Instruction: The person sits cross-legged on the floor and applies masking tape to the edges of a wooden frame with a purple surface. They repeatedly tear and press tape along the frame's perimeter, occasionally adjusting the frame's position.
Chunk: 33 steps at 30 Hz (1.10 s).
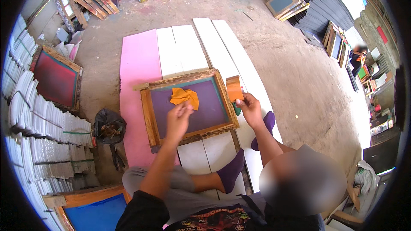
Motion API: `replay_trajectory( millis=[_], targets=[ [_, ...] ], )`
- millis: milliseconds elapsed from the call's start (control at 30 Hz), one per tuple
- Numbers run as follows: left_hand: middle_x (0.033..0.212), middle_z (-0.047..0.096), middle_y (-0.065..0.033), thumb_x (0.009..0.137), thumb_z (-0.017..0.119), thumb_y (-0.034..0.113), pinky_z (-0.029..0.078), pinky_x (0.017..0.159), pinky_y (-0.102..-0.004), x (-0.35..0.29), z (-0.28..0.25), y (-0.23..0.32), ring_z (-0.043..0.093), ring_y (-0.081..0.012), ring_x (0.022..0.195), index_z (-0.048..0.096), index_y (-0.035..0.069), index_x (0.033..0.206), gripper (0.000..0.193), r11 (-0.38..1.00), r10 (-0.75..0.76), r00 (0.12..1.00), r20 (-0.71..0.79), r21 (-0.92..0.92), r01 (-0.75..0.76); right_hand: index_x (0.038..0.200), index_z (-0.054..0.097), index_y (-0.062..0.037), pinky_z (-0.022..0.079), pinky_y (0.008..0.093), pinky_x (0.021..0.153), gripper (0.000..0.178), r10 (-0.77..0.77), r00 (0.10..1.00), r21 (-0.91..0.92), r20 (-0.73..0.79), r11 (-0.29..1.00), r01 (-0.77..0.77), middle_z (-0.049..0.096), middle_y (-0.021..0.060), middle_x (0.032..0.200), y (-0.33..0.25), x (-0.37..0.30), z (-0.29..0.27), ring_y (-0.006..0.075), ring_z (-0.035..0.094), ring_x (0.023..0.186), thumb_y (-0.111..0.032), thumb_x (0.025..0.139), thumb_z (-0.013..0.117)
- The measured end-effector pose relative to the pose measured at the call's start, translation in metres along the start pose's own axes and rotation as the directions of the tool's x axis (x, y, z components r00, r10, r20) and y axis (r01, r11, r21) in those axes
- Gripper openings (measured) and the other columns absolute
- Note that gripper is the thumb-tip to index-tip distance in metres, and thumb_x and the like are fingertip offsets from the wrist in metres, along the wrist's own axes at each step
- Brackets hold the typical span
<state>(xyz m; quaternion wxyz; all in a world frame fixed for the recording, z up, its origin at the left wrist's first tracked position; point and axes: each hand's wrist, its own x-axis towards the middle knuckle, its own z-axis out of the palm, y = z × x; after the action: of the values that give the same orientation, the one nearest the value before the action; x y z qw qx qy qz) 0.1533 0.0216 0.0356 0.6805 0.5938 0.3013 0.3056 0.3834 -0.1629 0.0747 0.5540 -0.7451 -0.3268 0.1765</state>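
- Tape roll [233, 87]: in the right hand [251, 109], thumb and fingers clamped on its lower edge.
- Left hand [177, 120]: apart from the right, above the frame [150, 112] – whether it grips anything, I cannot tell.
- Cloth [183, 96]: crumpled on the frame's mesh, at the left fingertips.
- Pink board [138, 66]: partly under the frame, left of both hands.
- Bag [105, 118]: black – farther left.

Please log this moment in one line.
left hand: at orange cloth, contact unclear | right hand: holding brown tape roll | cloth: on wood-framed purple screen
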Motion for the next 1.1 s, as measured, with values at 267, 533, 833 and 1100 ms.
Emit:
replay_trajectory(
  millis=[267,533,833,1100],
  targets=[
    [0.121,0.071,-0.0108,0.110,0.058,0.034,0.053,0.098,-0.0378,-0.025,0.079,0.062,0.068,-0.0204,0.109,0.062,0.002,0.141,0.045,0.961,-0.077,0.997,0.013,-0.266,0.077,0.111,0.068,0.0026,0.054,0.0287,0.079,0.018,-0.274,0.955,-0.220,0.117,0.930,0.294,0.067,0.0081,0.099,-0.048,-0.041,0.012,0.0154,0.064,0.088,-0.001,0.095,0.073],
    [0.116,0.071,-0.0079,0.110,0.057,0.034,0.051,0.100,-0.0365,-0.050,0.080,0.062,0.066,-0.0168,0.105,0.067,0.000,0.132,0.042,0.906,-0.066,0.998,0.021,-0.418,0.069,0.107,0.068,0.0027,0.054,0.0390,0.078,0.022,-0.328,0.939,-0.237,0.107,0.909,0.344,0.070,0.0193,0.098,-0.074,-0.061,0.019,0.0333,0.070,0.089,-0.003,0.088,0.077],
    [0.109,0.070,-0.0083,0.106,0.066,0.027,0.054,0.094,-0.0335,-0.068,0.082,0.061,0.065,-0.0146,0.099,0.067,-0.005,0.125,0.037,0.878,-0.019,0.993,-0.113,-0.478,-0.037,0.108,0.068,0.0042,0.055,0.0398,0.079,0.022,-0.355,0.929,-0.311,0.108,0.875,0.371,0.071,0.0210,0.099,-0.095,-0.076,0.022,0.0346,0.071,0.089,-0.004,0.089,0.077],
    [0.104,0.073,-0.0118,0.095,0.078,0.008,0.056,0.087,-0.0272,-0.071,0.084,0.063,0.069,-0.0140,0.097,0.066,-0.007,0.113,0.026,0.868,0.140,0.968,-0.207,-0.445,-0.220,0.109,0.069,0.0042,0.055,0.0402,0.079,0.023,-0.341,0.933,-0.325,0.118,0.874,0.361,0.071,0.0218,0.100,-0.103,-0.086,0.023,0.0358,0.071,0.089,-0.005,0.089,0.077]
  ],
)
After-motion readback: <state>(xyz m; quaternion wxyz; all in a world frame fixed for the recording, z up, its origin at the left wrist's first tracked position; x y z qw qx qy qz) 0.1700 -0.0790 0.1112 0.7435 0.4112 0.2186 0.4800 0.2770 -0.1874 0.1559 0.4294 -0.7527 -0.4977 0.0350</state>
